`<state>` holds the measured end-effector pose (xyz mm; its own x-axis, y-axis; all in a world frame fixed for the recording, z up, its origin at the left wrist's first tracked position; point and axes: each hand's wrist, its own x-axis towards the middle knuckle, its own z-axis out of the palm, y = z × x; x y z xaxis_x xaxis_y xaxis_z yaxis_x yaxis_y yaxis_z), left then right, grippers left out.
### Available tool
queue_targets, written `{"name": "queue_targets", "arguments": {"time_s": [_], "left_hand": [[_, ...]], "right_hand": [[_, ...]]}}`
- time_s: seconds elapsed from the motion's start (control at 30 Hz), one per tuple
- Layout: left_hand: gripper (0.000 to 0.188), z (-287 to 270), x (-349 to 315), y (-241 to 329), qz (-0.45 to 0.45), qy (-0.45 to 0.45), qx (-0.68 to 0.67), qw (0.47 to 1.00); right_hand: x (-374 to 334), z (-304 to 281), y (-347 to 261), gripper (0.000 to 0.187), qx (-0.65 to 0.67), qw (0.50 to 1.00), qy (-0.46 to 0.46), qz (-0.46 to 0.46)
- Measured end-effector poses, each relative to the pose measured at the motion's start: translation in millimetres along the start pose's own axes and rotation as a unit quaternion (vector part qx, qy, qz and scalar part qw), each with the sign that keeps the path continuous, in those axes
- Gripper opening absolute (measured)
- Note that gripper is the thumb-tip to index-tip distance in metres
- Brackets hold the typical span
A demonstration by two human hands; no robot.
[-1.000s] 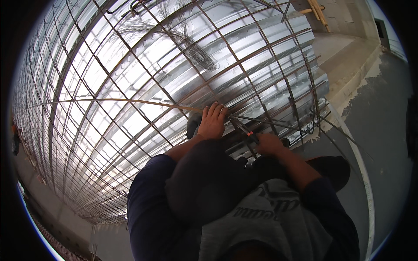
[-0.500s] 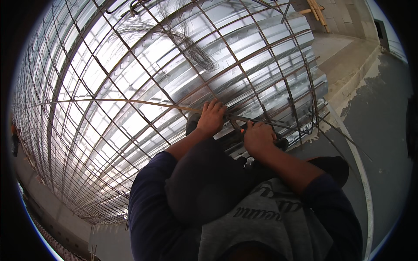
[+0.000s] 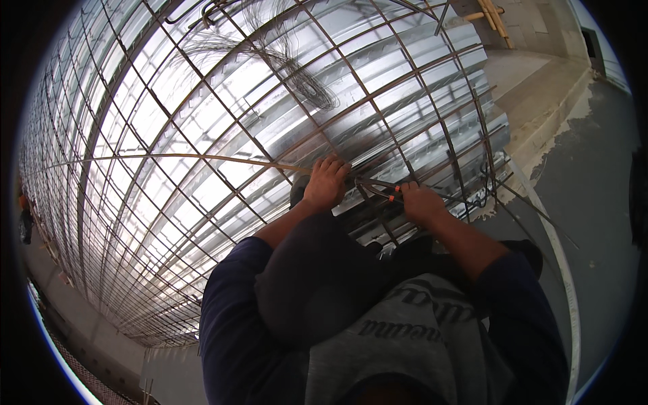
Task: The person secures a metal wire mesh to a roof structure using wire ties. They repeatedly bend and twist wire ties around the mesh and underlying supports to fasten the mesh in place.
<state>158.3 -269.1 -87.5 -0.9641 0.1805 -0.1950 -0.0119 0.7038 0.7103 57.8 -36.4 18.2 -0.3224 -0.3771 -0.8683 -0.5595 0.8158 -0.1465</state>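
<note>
My left hand (image 3: 327, 182) is closed over a rebar crossing in the steel mesh (image 3: 354, 73), its fingers curled on the bar. A long brownish bar (image 3: 233, 160) curves in from the left and ends under that hand. Steel tying pincers (image 3: 375, 182), with orange marks on the handles, are gripped by my right hand (image 3: 422, 204). Their handles stand apart in a V, and their jaws lie just right of my left fingertips. Whether the jaws hold a wire is too small to tell.
Corrugated metal decking (image 3: 283, 143) lies beneath the mesh. A loose bundle of thin tie wire (image 3: 312, 89) rests on it ahead of my hands. Along the right runs a pale straight strip (image 3: 563, 277) beside the grey floor (image 3: 597, 202). Bamboo poles (image 3: 496, 23) stand far right.
My right hand has shifted right and slightly up, away from the left hand. More of the pincers shows now, with the handles spread. My left hand has stayed in place.
</note>
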Motion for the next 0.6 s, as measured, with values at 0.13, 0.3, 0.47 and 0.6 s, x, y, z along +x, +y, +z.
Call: {"name": "queue_targets", "arguments": {"time_s": [0.13,0.3,0.47,0.6], "left_hand": [[0.049,-18.9,5.2,25.5,0.147,-0.051,-0.073,0.985],[0.039,3.6,13.7,47.3,0.249,-0.113,-0.078,0.959],[0.024,8.6,25.1,48.9,0.22,-0.139,-0.078,0.962],[0.029,7.9,37.7,52.6,0.175,-0.169,-0.135,0.961]], "right_hand": [[0.5,8.1,-4.7,0.026,0.062,0.995,-0.067,-0.05],[-3.3,11.1,-19.3,0.027,0.488,0.832,-0.262,-0.034],[-30.3,-43.0,-49.5,0.036,0.34,0.928,-0.149,0.038],[-38.2,-30.7,-88.7,0.042,-0.163,0.98,0.086,0.072]]}}
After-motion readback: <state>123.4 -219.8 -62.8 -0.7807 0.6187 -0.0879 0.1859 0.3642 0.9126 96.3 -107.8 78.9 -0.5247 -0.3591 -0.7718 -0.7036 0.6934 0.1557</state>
